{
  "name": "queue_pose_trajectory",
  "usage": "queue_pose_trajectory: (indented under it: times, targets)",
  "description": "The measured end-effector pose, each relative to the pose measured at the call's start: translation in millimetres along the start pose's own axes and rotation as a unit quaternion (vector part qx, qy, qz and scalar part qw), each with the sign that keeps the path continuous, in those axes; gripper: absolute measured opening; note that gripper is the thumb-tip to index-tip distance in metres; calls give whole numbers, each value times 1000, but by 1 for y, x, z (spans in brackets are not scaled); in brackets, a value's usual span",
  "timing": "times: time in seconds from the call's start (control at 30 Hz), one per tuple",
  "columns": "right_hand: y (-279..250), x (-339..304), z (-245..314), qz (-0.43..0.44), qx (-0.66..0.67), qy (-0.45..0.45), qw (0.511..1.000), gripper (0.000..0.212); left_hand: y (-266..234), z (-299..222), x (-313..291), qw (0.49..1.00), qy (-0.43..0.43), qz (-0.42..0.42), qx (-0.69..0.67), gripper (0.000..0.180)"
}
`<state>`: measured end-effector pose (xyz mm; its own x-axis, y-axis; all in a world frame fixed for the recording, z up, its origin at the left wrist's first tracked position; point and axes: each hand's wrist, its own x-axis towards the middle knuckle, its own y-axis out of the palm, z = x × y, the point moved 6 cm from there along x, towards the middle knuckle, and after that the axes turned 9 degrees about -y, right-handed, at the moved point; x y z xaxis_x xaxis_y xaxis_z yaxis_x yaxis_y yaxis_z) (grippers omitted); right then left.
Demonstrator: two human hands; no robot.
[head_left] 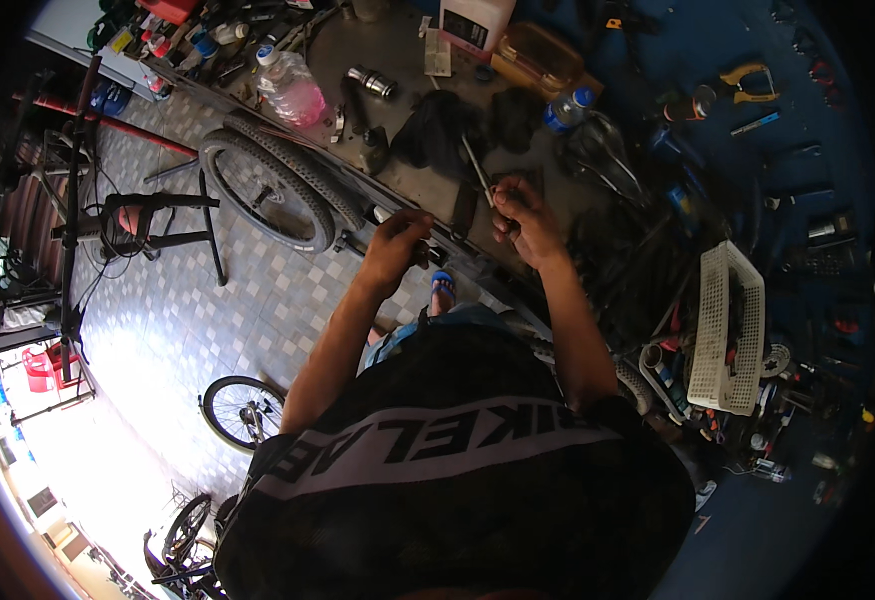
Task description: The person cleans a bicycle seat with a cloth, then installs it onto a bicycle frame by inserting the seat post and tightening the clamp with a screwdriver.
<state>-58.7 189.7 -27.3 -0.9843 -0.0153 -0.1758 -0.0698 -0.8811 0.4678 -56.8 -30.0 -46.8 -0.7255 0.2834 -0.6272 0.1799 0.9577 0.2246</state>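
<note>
My right hand [526,222] is closed on a slim silvery rod-like tool [477,166], which points up and away over the workbench [333,55]. Too little of the tool shows to tell its exact kind. To its left, my left hand [395,250] is held over the bench's near edge, with fingers curled together; whatever they may hold is hidden. Beyond the tool's tip lies a crumpled black cloth [430,128]. A bottle of pink liquid [294,92] and a shiny metal cylinder [372,82] stand farther back on the bench.
Bicycle tyres [263,190] lean against the bench at left. A black bicycle saddle [598,150], a blue-capped bottle [569,108] and a white plastic basket [723,330] are at right. Tools hang on the blue wall [748,190]. A repair stand [78,200] rises at far left.
</note>
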Motion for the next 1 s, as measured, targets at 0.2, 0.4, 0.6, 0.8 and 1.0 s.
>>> queue_pose_trajectory:
  times: [0.2, 0.4, 0.6, 0.8, 1.0]
  targets:
    - [-39, 12, 29, 28, -169, -55, 984, 23, 4, -2, 4, 1000, -3, 15, 5, 26]
    - [-136, -5, 139, -202, -563, -236, 766, 18, 22, -4, 7, 998, -4, 26, 48, 29]
    - [-168, -11, 159, -265, -698, -132, 652, 26, 43, -13, 24, 998, 13, 65, 0, 35]
    - [-186, -2, 145, -242, -771, -73, 584, 30, 75, -38, 23, 936, -37, 230, -265, 50]
    - [-179, -1, 153, -242, -763, -109, 589, 25, 90, -53, 16, 912, -44, 279, -297, 66]
